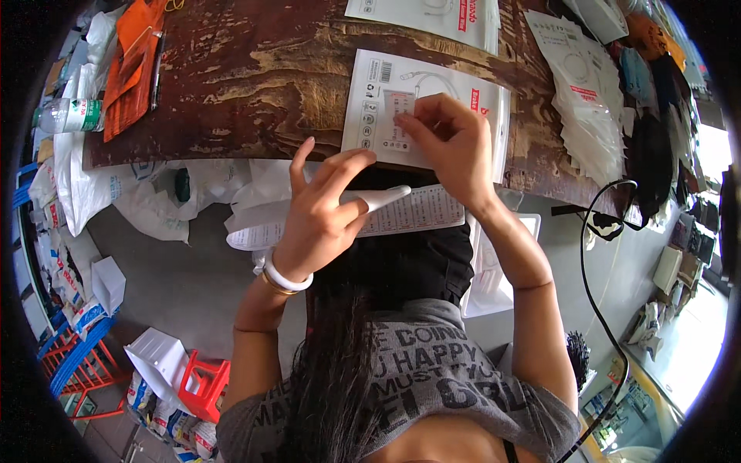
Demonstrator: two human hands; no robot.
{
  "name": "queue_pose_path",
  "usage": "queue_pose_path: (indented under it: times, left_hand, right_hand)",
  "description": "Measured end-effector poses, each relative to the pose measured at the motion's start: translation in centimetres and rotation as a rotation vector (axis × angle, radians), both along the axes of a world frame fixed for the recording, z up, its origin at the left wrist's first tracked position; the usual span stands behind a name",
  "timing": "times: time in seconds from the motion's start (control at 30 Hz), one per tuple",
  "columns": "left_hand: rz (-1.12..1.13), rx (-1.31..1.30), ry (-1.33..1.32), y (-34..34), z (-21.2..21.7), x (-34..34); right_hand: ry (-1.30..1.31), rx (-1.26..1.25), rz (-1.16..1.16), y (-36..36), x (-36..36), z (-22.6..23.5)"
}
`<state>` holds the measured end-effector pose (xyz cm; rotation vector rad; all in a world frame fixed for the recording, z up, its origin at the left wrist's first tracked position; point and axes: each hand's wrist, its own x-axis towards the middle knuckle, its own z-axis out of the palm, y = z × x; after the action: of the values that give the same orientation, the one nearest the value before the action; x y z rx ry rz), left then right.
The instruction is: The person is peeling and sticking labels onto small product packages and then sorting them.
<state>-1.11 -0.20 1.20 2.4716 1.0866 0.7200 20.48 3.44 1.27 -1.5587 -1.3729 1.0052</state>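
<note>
A flat white packaging bag, printed with a cable picture and a red block, lies at the table's near edge. On it sits a small pale printed label. My right hand is over the bag, fingers curled, its thumb tip on the label's upper part. My left hand is raised just off the near edge with its fingers spread and nothing held. A white finger cover is on one of its digits. Below both hands, a strip of printed labels stretches across my lap.
Stacked white bags lie at the right table edge, and another bag at the far side. Orange pouches and a plastic bottle are at left. A black cable hangs at right. A red stool stands on the floor.
</note>
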Motion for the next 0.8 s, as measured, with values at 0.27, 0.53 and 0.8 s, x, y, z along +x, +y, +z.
queue_pose_path:
  times: [0.27, 0.53, 0.8]
  left_hand:
    - [0.015, -0.031, 0.114, 0.1, -1.5, 1.0]
    - [0.039, -0.078, -0.074, 0.2, -1.2, 0.7]
    - [-0.048, -0.08, -0.091, 0.8, 3.9, -0.6]
  right_hand:
    - [-0.46, 0.348, 0.074, 0.4, -0.1, -1.6]
    - [-0.598, 0.394, 0.642, 0.1, 6.4, 0.6]
    - [-0.474, 0.34, 0.551, 0.1, 6.3, 1.2]
